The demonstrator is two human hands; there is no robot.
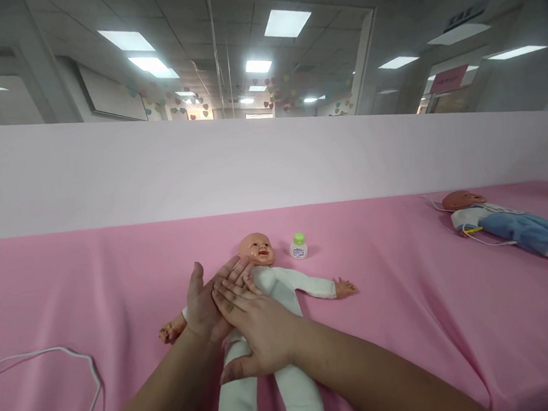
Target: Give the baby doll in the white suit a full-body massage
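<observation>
Over the chest of a baby doll (288,287) in a white suit, my two hands meet. My left hand (210,304) is palm up with its fingers stretched out. Across it lies my right hand (260,328), palm down, its straight fingers resting on the left palm and fingers. Neither hand shows anything held, though the space between the palms is hidden. The doll lies on its back, head away from me, arms spread. Beside its head stands a small clear bottle (299,248) with a green cap.
Pink cloth (387,349) covers the table. A second doll (510,226) in blue and white lies at the right with a thin tube about it. A white cable (94,368) curves across the left. Behind the table runs a white low wall (270,161) with glass above.
</observation>
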